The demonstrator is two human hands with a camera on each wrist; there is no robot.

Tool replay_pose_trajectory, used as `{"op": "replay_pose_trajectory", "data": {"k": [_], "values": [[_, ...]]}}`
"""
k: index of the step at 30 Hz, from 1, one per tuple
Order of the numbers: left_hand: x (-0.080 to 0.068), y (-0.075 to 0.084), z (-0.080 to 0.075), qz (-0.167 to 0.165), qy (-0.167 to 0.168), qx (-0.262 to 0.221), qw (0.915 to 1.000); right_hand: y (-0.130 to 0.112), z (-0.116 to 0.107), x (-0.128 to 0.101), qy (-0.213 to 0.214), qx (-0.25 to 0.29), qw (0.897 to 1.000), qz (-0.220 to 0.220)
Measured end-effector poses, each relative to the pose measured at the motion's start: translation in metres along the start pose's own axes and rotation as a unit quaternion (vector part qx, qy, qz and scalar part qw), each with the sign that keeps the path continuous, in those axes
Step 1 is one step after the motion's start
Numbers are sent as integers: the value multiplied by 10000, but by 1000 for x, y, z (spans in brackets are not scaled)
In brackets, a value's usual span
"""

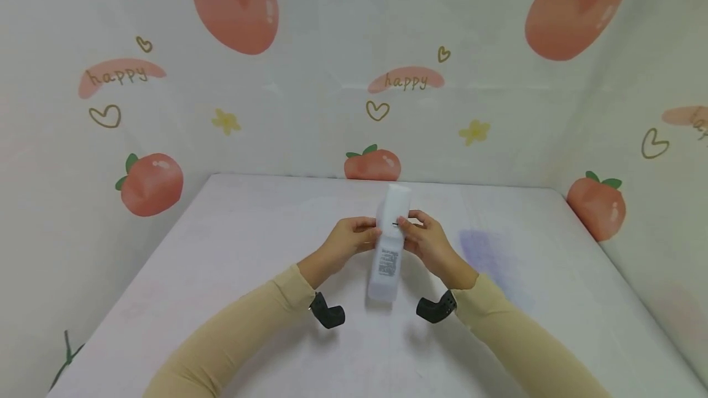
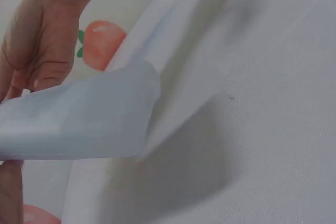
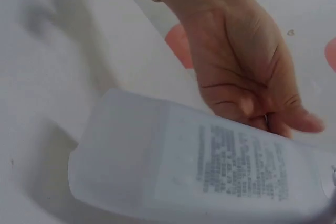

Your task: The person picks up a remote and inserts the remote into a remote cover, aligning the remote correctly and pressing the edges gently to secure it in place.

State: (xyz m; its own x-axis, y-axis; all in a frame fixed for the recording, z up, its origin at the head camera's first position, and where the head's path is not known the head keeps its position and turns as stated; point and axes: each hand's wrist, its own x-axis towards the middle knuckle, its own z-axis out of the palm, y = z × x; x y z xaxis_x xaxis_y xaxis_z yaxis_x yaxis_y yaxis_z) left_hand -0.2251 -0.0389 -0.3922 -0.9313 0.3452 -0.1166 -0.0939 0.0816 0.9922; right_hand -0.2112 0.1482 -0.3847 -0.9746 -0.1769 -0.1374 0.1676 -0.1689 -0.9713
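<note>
Head view: white bottle (image 1: 389, 244) held above table (image 1: 232, 250), about midway between side edges. Long axis runs near edge to far edge; cap end points at far edge, base toward person. Left hand (image 1: 350, 240) and right hand (image 1: 428, 243) grip neck from both sides, fingers curled round it. Label text too small to read.

Left wrist view: only bottle base (image 2: 79, 116), cut off at left; cap hidden.

Right wrist view: printed label (image 3: 241, 163) visible, blurred; own fingers unseen.
</note>
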Motion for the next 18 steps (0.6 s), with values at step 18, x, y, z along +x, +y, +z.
{"op": "replay_pose_trajectory", "data": {"k": [18], "values": [[7,-1,17,-326,1304,-1077,9851,-13,1,-1,6,-1134,9935,33]]}}
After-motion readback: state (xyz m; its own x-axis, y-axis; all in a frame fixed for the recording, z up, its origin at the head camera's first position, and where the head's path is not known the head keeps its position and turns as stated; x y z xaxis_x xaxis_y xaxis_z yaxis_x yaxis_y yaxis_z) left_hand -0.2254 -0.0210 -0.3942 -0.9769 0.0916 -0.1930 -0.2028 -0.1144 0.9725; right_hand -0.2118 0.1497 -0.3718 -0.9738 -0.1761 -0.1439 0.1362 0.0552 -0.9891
